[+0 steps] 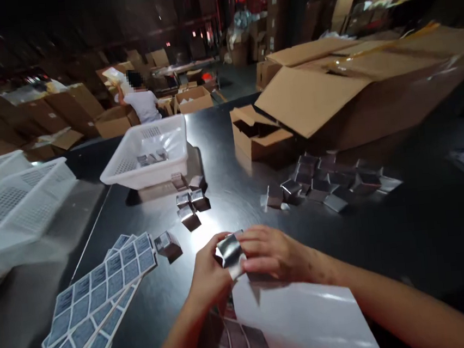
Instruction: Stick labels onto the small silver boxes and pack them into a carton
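Observation:
A small silver carton point(231, 253) is held between both hands over the dark table point(406, 234). My left hand point(207, 273) grips its left side and my right hand point(272, 253) covers its right side. Under my wrists lies a glossy white backing sheet point(307, 320) with a few labels on its left part. Sheets of blue-grey labels point(99, 301) fan out at the lower left. One folded silver box point(168, 246) stands beside those sheets, and a few more folded boxes point(191, 202) sit farther back.
A pile of flat silver cartons point(331, 183) lies at the right. A white mesh basket point(148, 154) holds some boxes. More white baskets point(13, 200) stand at the left. A small open cardboard box point(255, 133) and a large one point(371, 89) sit behind. A person in white works far back.

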The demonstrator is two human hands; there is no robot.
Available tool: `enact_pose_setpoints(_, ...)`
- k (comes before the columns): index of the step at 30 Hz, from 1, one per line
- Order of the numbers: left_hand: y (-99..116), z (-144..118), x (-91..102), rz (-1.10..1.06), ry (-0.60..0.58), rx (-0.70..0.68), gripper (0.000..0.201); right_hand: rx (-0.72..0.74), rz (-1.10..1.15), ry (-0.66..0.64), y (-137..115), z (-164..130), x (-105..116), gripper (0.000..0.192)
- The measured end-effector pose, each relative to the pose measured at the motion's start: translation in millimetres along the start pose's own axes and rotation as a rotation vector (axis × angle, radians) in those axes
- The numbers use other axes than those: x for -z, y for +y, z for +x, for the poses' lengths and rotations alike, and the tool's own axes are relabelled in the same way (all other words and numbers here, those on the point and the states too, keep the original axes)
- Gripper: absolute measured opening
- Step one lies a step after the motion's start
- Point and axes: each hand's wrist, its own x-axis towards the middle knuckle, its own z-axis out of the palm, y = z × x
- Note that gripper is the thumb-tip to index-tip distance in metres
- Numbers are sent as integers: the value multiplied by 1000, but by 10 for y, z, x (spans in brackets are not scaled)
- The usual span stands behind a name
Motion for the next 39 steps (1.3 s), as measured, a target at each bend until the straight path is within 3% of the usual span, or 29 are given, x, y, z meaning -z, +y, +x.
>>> enact_pose_setpoints(4,-78,14,-40,148,204,-159,47,-262,218,319,-20,-74,179,48)
enact_pose_setpoints(7,-131,4,-59,263,262,-311,43,-409,474,517,-52,-87,279,21)
enact_pose_setpoints(10,-160,-18,-82,349,250,-379,43,-669,687,443,-131,-57,276,6)
enact_pose_setpoints(13,-175,-50,-115,404,205,-415,48,-942,778,270,-199,-40,212,38)
enact_pose_setpoints(16,-172,-87,-148,438,172,-422,50,-1077,781,266,-232,-43,141,62)
enact_pose_setpoints(25,-171,-143,-158,485,184,-477,51,-1157,885,368,-266,-19,50,65)
enact_pose_setpoints(39,-161,-152,-159,493,192,-525,57,-1163,864,340,-259,-52,66,59)
